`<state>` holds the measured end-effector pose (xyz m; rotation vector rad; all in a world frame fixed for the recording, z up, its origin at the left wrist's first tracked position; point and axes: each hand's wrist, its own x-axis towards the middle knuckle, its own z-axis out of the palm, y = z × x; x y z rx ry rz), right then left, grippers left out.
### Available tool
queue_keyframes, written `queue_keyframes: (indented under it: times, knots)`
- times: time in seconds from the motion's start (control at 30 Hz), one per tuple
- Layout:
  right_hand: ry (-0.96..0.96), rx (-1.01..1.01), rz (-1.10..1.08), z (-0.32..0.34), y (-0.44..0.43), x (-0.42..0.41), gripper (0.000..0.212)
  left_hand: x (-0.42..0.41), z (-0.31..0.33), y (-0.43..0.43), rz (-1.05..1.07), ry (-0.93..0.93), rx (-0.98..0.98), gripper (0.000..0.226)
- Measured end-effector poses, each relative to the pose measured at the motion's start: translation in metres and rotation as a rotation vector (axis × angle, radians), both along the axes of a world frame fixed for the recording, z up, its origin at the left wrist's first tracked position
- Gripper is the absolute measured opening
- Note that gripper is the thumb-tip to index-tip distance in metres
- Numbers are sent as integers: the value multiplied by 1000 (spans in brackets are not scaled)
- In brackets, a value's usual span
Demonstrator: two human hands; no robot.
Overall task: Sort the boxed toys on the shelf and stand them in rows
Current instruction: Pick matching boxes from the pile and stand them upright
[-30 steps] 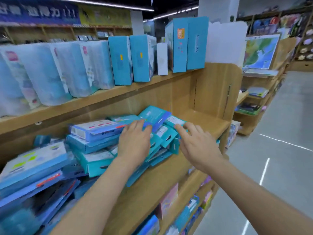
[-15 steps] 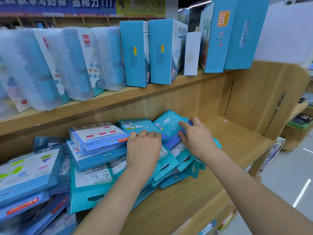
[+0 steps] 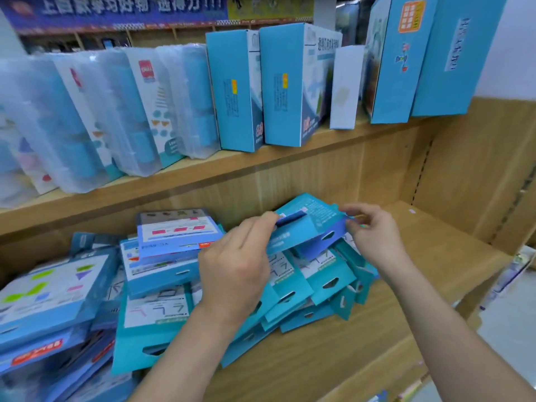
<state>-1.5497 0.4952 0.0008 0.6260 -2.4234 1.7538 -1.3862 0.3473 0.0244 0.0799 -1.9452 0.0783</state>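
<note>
A messy heap of flat teal toy boxes (image 3: 293, 288) lies on the lower wooden shelf (image 3: 435, 256). One teal box (image 3: 313, 221) is lifted off the top of the heap, tilted. My left hand (image 3: 237, 262) grips its left end with fingers and thumb curled round the edge. My right hand (image 3: 374, 236) pinches its right end. More flat blue boxes (image 3: 58, 291) are stacked at the left, one with a white label (image 3: 177, 230) on top.
The upper shelf (image 3: 203, 172) carries upright teal boxes (image 3: 235, 88), a white box (image 3: 345, 85) and plastic-wrapped packs (image 3: 87, 117). A wooden side panel (image 3: 478, 169) closes the shelf at the right. Bare board lies right of the heap.
The camera has come closer. Both hands went from resting on the heap to taking hold of the top teal box and raising it off the pile.
</note>
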Motion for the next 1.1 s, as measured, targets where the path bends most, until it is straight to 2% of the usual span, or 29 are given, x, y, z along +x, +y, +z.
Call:
queue_keyframes:
  times: [0.03, 0.13, 0.2, 0.27, 0.33, 0.4, 0.47, 0.53, 0.6, 0.7, 0.83, 0.97, 1.03, 1.1]
  knots:
    - [62, 22, 59, 8, 8, 4, 18, 1, 1, -1, -12, 7, 12, 38]
    - [70, 51, 461, 38, 33, 28, 56, 4, 7, 1, -54, 20, 60, 35]
    - [160, 134, 548, 47, 35, 49, 73, 6, 15, 10, -114, 25, 89, 27]
    - [211, -6, 516, 48, 28, 62, 60, 6, 26, 19, -220, 35, 197, 16]
    - [155, -228, 502, 44, 24, 67, 41, 7, 42, 25, -342, 64, 372, 15]
    - [44, -421, 450, 39, 28, 66, 35, 8, 57, 29, -387, 82, 495, 23]
    - [-125, -600, 419, 34, 32, 68, 45, 9, 66, 29, -448, -44, 645, 38]
    - [-295, -734, 401, 33, 36, 73, 48, 10, 69, 34, -582, -299, 902, 49]
    - [-400, -794, 381, 32, 41, 78, 43, 11, 63, 45, -688, -466, 1047, 44]
    - [-446, -775, 334, 32, 49, 86, 41, 14, 57, 61, -711, -398, 1017, 17]
    - [-429, -701, 271, 31, 62, 97, 36, 10, 51, 69, -763, -396, 1124, 6]
    - [-273, -534, 99, 32, 77, 102, 34, 1, 36, 82, -760, -445, 1168, 31]
    - [-82, -342, -41, 30, 90, 99, 36, -5, 28, 90, -728, -510, 1093, 41]
    - [58, -206, -102, 26, 106, 94, 37, -11, 20, 101, -698, -568, 1009, 37]
